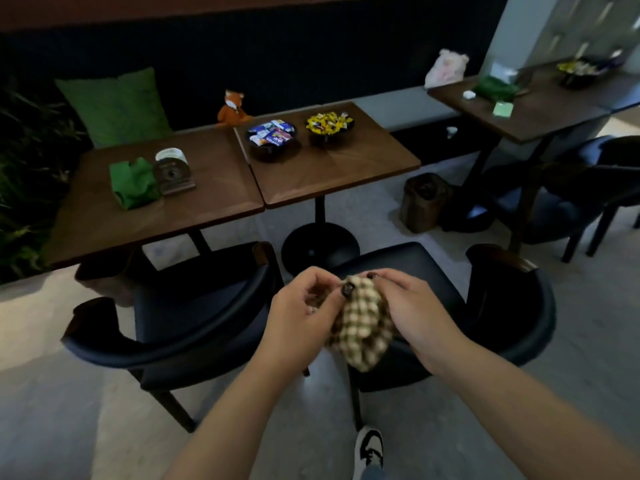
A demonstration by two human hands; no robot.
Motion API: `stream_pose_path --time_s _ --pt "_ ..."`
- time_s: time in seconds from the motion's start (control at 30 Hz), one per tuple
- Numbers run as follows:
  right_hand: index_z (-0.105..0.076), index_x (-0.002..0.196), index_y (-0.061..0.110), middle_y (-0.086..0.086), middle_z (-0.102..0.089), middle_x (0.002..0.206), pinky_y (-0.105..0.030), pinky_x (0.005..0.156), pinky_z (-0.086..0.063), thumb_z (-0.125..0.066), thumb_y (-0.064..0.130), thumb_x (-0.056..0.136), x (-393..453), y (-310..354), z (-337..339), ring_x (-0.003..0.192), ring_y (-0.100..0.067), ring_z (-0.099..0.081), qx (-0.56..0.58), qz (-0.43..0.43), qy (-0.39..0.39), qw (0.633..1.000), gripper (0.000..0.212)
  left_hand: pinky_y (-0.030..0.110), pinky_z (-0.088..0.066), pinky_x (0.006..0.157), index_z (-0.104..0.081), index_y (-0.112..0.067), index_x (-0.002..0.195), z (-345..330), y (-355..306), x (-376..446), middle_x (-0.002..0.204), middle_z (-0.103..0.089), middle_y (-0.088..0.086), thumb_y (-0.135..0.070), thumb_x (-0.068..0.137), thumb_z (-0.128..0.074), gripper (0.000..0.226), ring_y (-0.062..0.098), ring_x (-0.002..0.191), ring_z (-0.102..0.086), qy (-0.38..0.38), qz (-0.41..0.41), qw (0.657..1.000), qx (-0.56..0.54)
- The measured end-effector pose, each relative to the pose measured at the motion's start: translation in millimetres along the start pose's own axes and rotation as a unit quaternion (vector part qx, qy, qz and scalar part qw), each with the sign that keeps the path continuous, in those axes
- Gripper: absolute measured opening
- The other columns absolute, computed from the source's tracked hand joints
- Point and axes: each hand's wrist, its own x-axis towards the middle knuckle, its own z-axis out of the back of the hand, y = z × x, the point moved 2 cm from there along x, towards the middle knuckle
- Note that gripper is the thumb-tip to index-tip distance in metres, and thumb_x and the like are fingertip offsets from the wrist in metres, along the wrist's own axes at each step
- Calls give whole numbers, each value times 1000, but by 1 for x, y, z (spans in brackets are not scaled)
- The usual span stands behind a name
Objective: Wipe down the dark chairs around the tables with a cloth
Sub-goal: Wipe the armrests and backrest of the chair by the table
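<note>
A bunched brown-and-cream checked cloth [362,323] hangs between my two hands at the centre of the head view. My left hand [298,318] pinches its left side. My right hand [414,315] grips its top right edge with curled fingers. Both hands hover above the gap between two dark chairs. The left dark chair [180,317] has a curved backrest toward me and sits partly under the left wooden table [214,199]. The right dark chair [509,306] stands in front of the middle wooden table [346,168].
The tables hold a green napkin [133,183], a round holder [173,173] and two bowls of wrapped sweets [272,136]. A wicker bin [424,202] stands on the floor at right. Further dark chairs [588,188] surround a third table [547,109]. My shoe [370,448] shows below.
</note>
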Motion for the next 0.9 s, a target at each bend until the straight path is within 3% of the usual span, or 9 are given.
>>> stream_pose_path --time_s 0.13,0.2,0.3,0.43,0.53,0.63,0.7,0.77,0.9 --pt "-76 86 30 5 -74 92 -12 67 -51 -52 39 94 -46 30 7 88 -6 -69 -22 81 86 993 27 26 -53 65 -64 -19 83 9 -36 -20 76 -67 1 -20 91 -64 8 10 72 -63 -33 10 997 -72" --pt "-76 85 34 7 -74 93 -10 67 -49 -60 51 79 -62 47 15 88 -4 -68 -29 115 110 987 24 29 -52 63 -63 -17 85 10 -55 -26 74 -67 2 -24 92 -63 10 11 69 -62 -46 16 995 -89" --pt "-69 96 50 13 -64 115 -18 81 -52 -70 68 57 -74 64 33 101 1 -62 -69 153 101 981 43 25 -50 58 -61 -14 90 6 -82 -30 74 -67 1 -24 94 -59 11 11 68 -61 -79 28 989 -125" --pt "-57 120 47 15 -60 123 -35 96 -50 -78 63 58 -85 79 66 112 -5 -59 -95 222 145 959 67 40 -54 71 -59 -8 98 -14 -116 -31 89 -70 15 -21 98 -52 15 21 78 -64 -131 30 972 -190" --pt "-45 127 56 23 -52 129 -39 100 -45 -79 61 61 -96 86 102 118 -9 -56 -107 278 164 940 75 39 -55 69 -60 -9 102 -43 -135 -33 89 -71 13 -22 100 -49 18 23 78 -65 -153 54 949 -271" --pt "-59 116 46 22 -44 132 -37 105 -41 -74 53 72 -102 88 147 126 0 -44 -183 342 120 914 48 35 -58 61 -68 -19 95 -82 -150 -37 87 -73 11 -26 100 -49 21 21 73 -69 -154 81 923 -344" --pt "-68 95 36 23 -43 128 -29 104 -39 -74 34 78 -103 89 177 124 8 -38 -252 376 83 888 18 35 -58 61 -72 -23 86 -109 -157 -40 85 -74 10 -25 100 -49 27 21 72 -70 -162 84 909 -374" --pt "-69 83 26 21 -52 119 -22 99 -39 -74 17 80 -101 94 208 119 6 -44 -267 395 67 876 11 34 -57 62 -73 -25 85 -129 -161 -40 89 -74 6 -21 99 -49 28 20 76 -71 -180 69 903 -383" --pt "-64 78 14 4 -66 74 -19 62 -49 -67 10 84 -91 114 260 70 -8 -63 -206 305 115 923 8 26 -56 69 -61 -11 101 -139 -167 -34 118 -69 -8 -16 101 -42 20 11 97 -69 -201 18 894 -400"
